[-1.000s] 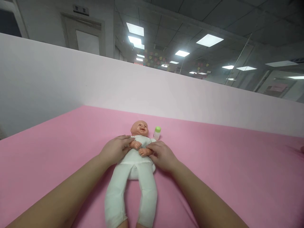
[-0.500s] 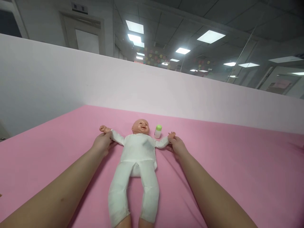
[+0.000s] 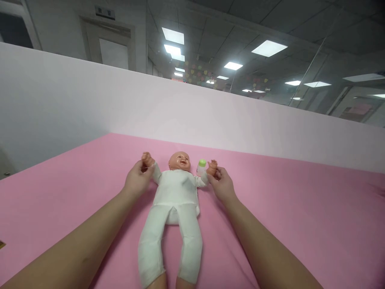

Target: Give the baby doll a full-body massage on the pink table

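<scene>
A baby doll [image 3: 177, 192] with a white cloth body lies on its back on the pink surface [image 3: 279, 200], its head at the far end. My left hand [image 3: 138, 176] is closed around the doll's wrist on the left side. On the other side my right hand [image 3: 221, 182] grips the doll's other wrist between thumb and fingers. Both doll hands are raised off the surface, with the arms bent up. Just behind the right-hand doll arm stands a small bottle [image 3: 201, 166] with a green cap, its lower part partly covered by that arm. The doll's feet run out of view.
A white low wall [image 3: 192, 108] runs along the far side of the pink surface and down the left. Beyond it are glass panels, a door [image 3: 114, 52] and ceiling lights. A small brownish object [image 3: 1, 244] shows at the left edge.
Both my hands have lifted the doll's arms upward and inward, from spread out at the sides to raised nearer the head. The doll's body and the bottle stay in place.
</scene>
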### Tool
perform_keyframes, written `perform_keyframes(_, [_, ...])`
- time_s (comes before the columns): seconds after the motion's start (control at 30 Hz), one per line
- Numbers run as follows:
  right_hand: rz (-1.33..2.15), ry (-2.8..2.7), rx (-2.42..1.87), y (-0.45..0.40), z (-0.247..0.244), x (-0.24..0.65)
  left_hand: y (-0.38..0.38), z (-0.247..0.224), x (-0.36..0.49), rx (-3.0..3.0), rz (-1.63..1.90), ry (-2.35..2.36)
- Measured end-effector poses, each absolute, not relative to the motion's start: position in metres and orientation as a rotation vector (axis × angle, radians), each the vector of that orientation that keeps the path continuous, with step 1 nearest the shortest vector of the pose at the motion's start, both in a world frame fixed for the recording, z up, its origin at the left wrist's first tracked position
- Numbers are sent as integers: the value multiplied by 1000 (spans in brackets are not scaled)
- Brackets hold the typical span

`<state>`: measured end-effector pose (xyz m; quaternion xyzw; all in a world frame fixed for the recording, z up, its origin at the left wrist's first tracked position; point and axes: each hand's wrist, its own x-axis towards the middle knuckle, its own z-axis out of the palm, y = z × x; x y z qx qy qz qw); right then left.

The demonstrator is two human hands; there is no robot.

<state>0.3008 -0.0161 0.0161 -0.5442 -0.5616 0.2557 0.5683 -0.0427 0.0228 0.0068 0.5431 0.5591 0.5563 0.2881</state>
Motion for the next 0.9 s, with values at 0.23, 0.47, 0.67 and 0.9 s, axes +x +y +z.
perform_keyframes(0.23, [210, -2123, -1128, -53, 36, 258, -4, 16, -19, 2426, 1025, 1482])
perform_keyframes(0.47, [73, -2329, -963, -46, 27, 253, 0, 15, -17, 2765, 717, 1476])
perform_keyframes(0.67, [107, -2314, -1034, -48, 25, 247, -1, 13, -13, 2731, 719, 1452])
perform_keyframes(0.9, [269, -1945, -1117, -43, 26, 265, 4, 12, -30, 2173, 1084, 1541])
